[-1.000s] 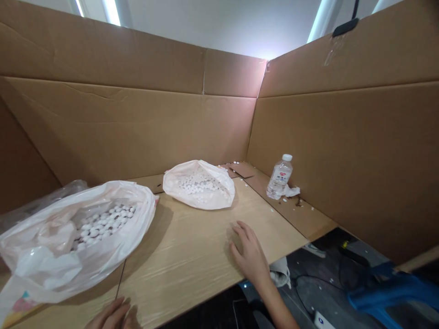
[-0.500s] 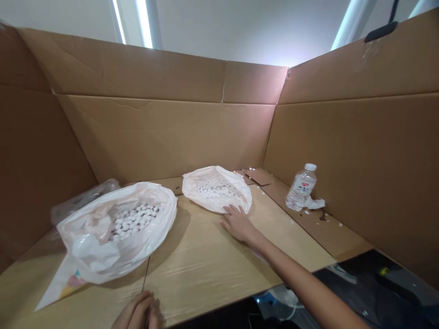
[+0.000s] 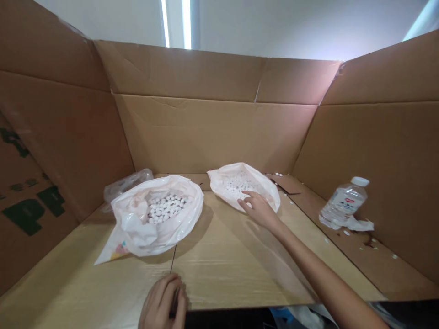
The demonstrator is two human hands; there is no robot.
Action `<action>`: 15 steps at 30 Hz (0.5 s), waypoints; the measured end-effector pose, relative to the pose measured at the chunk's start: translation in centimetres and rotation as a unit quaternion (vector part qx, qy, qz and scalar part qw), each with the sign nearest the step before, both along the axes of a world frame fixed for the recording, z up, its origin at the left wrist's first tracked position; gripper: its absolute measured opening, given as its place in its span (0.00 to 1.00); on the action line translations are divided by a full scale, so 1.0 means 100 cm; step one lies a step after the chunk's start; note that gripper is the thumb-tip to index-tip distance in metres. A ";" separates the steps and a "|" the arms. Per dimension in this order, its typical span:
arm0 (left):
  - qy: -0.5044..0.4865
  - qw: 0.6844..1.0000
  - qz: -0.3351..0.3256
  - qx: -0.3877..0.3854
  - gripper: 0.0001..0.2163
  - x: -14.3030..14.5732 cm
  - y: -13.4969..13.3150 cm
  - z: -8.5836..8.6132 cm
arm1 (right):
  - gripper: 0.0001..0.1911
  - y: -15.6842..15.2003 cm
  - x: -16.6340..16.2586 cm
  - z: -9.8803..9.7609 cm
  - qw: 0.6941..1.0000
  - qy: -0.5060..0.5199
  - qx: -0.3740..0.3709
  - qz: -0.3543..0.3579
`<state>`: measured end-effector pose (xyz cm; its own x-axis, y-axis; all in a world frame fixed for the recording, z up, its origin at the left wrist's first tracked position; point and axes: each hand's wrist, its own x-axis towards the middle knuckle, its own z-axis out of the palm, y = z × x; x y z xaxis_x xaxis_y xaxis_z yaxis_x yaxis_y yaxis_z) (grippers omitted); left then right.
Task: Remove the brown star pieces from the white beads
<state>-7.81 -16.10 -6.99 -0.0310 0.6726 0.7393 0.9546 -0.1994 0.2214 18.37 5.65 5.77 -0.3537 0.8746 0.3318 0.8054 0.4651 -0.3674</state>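
Overhanging one of two bags [image 3: 262,183], right hand [image 3: 258,208] gapes; left hand [image 3: 160,301] curls, contents unclear.

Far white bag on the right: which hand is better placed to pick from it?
Probably the right hand: it reaches over the far bag, close to its white balls. The left hand lies by the near edge of the table.

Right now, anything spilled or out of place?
Yes: small white bits lie loose by the back-right corner, outside the white bags that hold similar ones. A crumpled white scrap and dark bits lie beside the bottle.
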 end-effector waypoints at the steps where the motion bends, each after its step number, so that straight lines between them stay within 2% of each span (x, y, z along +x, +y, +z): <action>1: -0.056 0.998 0.000 -0.021 0.06 0.000 -0.001 0.000 | 0.21 -0.006 -0.012 -0.001 0.999 0.029 0.001 0.023; 3: -0.220 0.974 0.012 -0.050 0.09 -0.002 -0.004 0.005 | 0.19 -0.015 -0.038 -0.001 0.992 0.102 -0.032 0.073; 4: -0.317 0.947 0.023 -0.055 0.11 -0.006 -0.004 0.011 | 0.20 -0.017 -0.051 -0.001 0.984 0.136 -0.065 0.091; 7: -0.557 0.828 0.065 -0.003 0.22 -0.024 -0.003 0.040 | 0.29 -0.012 -0.090 0.000 0.952 0.221 -0.179 0.112; 9: -0.613 0.784 0.092 0.040 0.28 -0.040 0.000 0.064 | 0.34 -0.003 -0.113 0.002 0.931 0.264 -0.226 0.110; 11: -0.637 0.765 0.098 -0.001 0.29 -0.056 0.006 0.084 | 0.33 0.007 -0.133 0.004 0.921 0.284 -0.246 0.106; 13: -0.632 0.764 0.126 -0.021 0.30 -0.068 0.014 0.095 | 0.27 0.015 -0.148 0.005 0.921 0.282 -0.247 0.102; 15: -0.638 0.758 0.129 -0.044 0.32 -0.077 0.024 0.099 | 0.20 0.018 -0.160 0.005 0.926 0.280 -0.234 0.101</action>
<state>-15.55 -13.71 2.95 -0.8215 0.5679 -0.0508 -0.0432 0.0268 0.9987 2.40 7.44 6.31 -0.4126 0.9037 0.1148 0.3418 0.2704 -0.9001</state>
